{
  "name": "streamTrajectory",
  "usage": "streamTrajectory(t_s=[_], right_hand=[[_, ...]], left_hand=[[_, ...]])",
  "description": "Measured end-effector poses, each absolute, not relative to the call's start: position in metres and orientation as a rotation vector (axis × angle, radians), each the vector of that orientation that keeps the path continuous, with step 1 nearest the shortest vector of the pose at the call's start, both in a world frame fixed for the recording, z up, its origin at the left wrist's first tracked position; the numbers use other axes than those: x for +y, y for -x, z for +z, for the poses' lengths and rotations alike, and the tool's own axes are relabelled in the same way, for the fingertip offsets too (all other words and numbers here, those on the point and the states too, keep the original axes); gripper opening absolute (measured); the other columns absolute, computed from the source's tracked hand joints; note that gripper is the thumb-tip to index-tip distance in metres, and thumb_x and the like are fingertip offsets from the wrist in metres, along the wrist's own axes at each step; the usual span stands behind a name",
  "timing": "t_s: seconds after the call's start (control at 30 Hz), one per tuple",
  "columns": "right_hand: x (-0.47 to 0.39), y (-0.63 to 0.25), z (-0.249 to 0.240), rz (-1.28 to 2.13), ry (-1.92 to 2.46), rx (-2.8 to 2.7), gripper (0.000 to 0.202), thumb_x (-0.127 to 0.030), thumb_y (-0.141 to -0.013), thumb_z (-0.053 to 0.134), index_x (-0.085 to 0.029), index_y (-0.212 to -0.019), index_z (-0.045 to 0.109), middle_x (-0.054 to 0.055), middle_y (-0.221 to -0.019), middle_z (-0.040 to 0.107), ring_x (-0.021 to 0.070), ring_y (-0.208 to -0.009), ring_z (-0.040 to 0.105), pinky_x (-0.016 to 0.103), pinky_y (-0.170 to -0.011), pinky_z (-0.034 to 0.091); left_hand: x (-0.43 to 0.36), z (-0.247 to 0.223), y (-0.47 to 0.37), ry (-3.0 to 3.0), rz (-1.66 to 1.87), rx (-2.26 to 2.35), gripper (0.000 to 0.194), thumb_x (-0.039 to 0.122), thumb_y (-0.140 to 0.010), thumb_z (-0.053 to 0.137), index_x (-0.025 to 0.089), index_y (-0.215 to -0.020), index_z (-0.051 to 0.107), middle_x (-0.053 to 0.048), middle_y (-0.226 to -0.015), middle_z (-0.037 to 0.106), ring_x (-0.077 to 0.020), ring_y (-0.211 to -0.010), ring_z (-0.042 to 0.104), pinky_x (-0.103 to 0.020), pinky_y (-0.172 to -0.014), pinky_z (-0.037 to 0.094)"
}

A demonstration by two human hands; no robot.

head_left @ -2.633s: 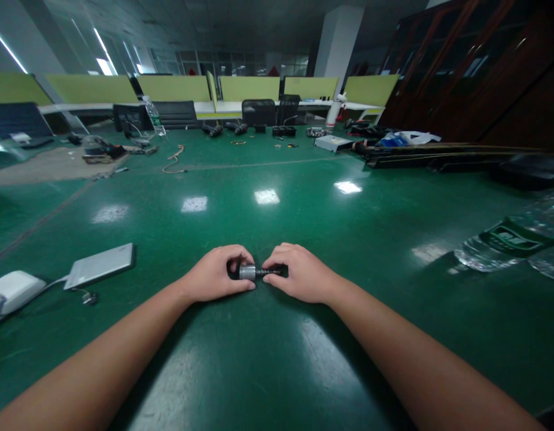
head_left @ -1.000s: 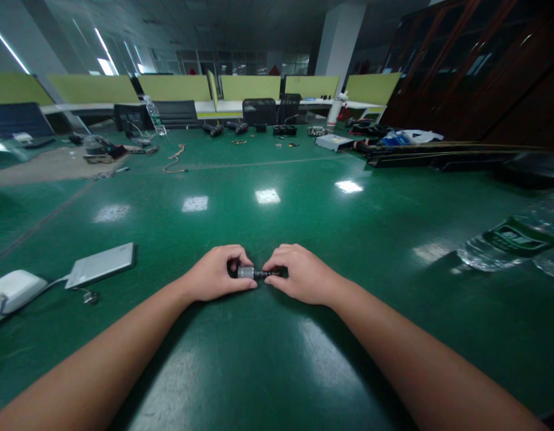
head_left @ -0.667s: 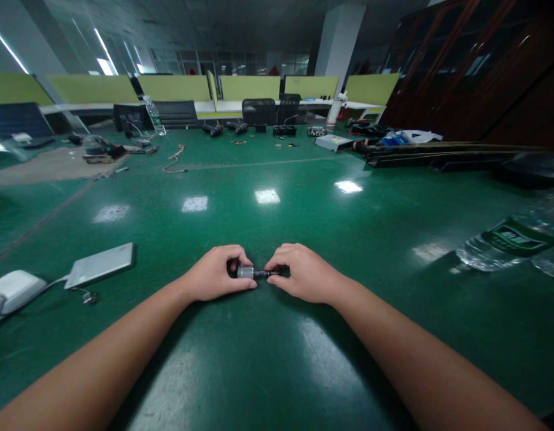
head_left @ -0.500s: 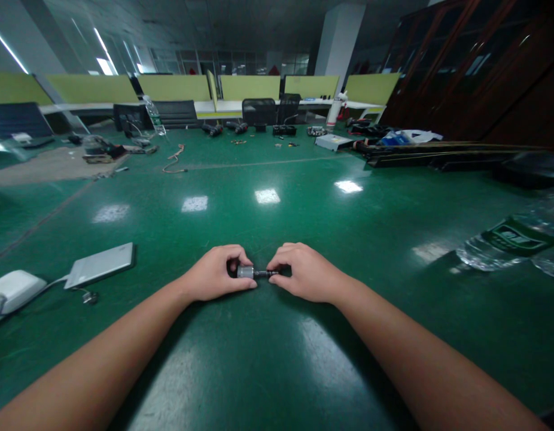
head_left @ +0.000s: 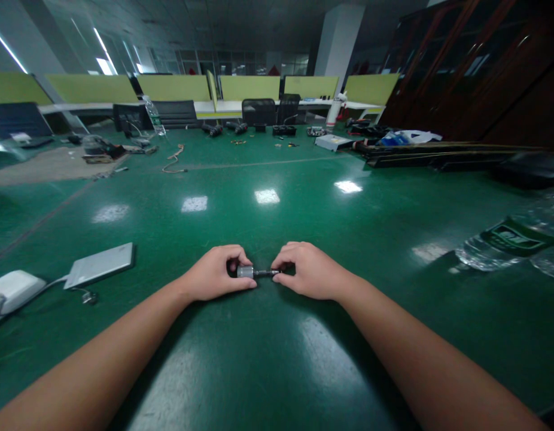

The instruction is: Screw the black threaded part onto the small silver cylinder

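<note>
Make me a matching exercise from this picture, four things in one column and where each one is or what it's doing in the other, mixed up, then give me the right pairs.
Things:
1. left hand
2. right hand
3. flat silver slab
4. large clear bottle

Places or states:
A. pinching the thin dark rod
B. near the view's right edge
C. around the grey cylinder
D. on the green table, at left

Pairs: 1-C, 2-A, 3-D, 4-B
</note>
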State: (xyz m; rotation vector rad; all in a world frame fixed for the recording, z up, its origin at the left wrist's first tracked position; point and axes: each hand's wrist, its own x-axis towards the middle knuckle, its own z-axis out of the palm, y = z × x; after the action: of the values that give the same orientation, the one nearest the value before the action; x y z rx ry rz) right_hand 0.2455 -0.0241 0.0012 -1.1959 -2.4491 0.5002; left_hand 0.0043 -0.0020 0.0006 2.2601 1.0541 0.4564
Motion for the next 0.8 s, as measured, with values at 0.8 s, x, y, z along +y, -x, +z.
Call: streamTrajectory(t_s=[0.8], right_hand=[[-0.022, -0.258, 0.009, 0.585, 1.308, -2.403, 0.011, -0.022, -0.076, 0.073, -0.019, -0.086, 0.077, 0.003, -0.080, 0.069, 0.0149, -0.073, 0.061, 0.027, -0.067, 0.044]], left_hand=[[-0.003, 0.001, -0.003, -2.257, 0.450, 1.068, 0.032, 0.044, -0.073, 0.077, 0.016, -0.084, 0.066, -0.001, -0.079, 0.062, -0.0154, -0.071, 0.055, -0.025, -0.064, 0.039]])
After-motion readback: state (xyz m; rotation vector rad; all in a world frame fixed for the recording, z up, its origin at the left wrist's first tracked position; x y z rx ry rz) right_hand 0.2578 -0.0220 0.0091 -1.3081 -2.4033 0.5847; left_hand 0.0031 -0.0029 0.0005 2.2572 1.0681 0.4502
